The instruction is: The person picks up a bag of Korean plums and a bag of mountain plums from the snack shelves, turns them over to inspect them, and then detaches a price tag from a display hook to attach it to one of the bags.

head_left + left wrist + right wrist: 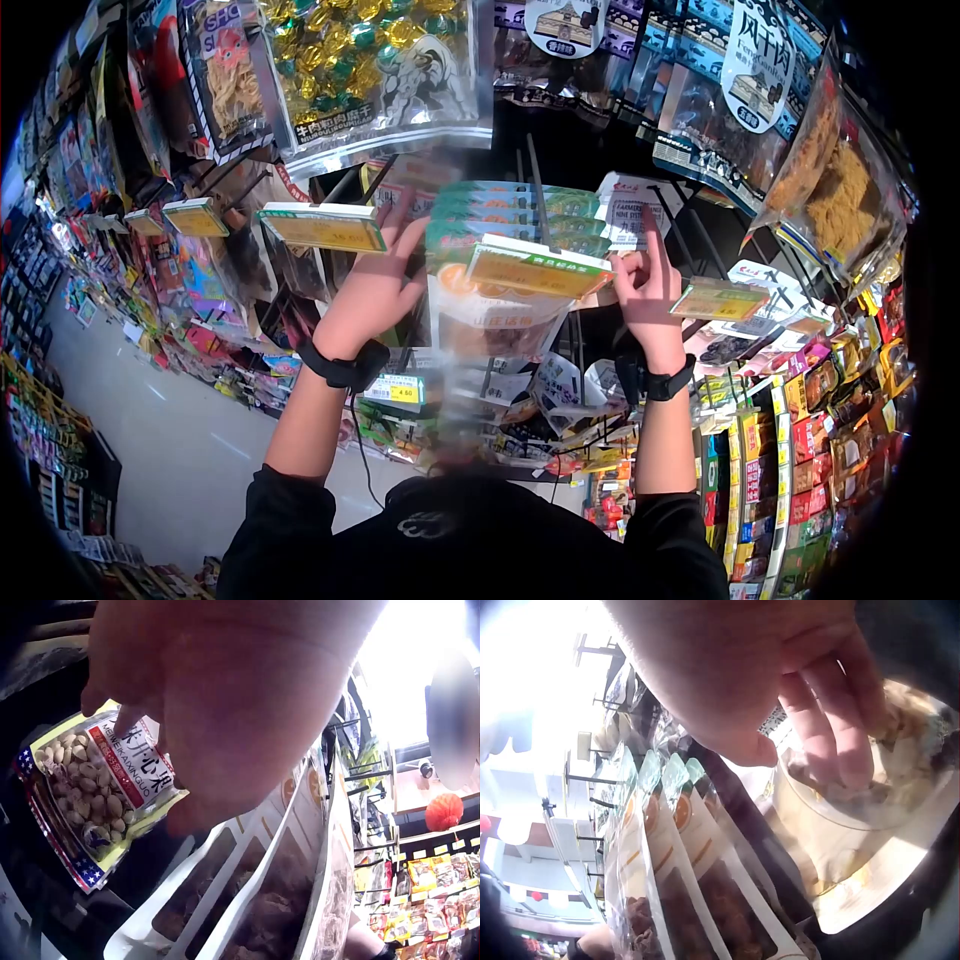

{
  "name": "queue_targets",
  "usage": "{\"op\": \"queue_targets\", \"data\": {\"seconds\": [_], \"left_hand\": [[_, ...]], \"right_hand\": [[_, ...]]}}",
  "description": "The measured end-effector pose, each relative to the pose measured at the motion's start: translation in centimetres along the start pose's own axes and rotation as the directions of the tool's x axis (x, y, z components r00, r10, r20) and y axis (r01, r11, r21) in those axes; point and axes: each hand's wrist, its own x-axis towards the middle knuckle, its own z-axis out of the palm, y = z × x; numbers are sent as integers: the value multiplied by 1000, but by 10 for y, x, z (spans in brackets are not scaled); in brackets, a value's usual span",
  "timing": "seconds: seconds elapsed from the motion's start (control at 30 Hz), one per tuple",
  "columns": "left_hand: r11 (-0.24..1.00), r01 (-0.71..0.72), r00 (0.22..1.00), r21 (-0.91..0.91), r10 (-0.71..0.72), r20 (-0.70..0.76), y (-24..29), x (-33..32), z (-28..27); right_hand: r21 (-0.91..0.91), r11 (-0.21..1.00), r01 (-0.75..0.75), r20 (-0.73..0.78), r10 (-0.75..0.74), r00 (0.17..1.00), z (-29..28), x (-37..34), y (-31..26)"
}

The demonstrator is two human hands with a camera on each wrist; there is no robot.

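Note:
In the head view my left hand [372, 288] reaches in left of a row of green-topped snack pouches [488, 322], fingers spread. The left wrist view has its fingertips at the upper edge of a pistachio bag [86, 787], overlapping its label. On the other side of the pouches, my right hand [652, 290] is raised beside a price tag [540, 268], index finger extended upward. Its straight fingers lie against a clear-fronted snack bag [847, 814] in the right wrist view. The hanging pouches [697, 877] show orange logos and brown contents.
Large snack bags [375, 75] hang above the hands. More price tags [325, 225] jut out along the hook ends, one [720, 300] close to the right wrist. Shelves of packets [810, 450] run down the right, and pale aisle floor [180, 400] shows at lower left.

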Motion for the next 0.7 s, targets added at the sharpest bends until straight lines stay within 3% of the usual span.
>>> {"op": "queue_targets", "data": {"seconds": [0.2,0.3,0.37,0.43,0.6,0.67,0.7], "left_hand": [[988,52,993,-143,-36,112,-1,0,-8],[992,82,985,-99,-65,157,-6,0,-4],[989,87,987,-120,-69,148,-10,1,-3],[991,28,993,-127,-13,121,-18,1,-1],[994,52,988,-101,-36,150,-14,-5,-7],[985,56,994,-161,-39,104,-10,-15,-15],[975,56,997,-215,-45,57,-3,-20,-22]], "right_hand": [[59,991,-117,124,109,986,0,2,2],[65,988,-141,157,129,979,2,5,4],[40,991,-125,156,117,981,3,5,-1],[205,949,-242,201,201,959,1,4,-9],[194,958,-210,205,169,964,1,-16,-9],[381,878,-291,205,226,952,4,-29,-3],[377,878,-293,205,230,951,1,-34,-9]]}}
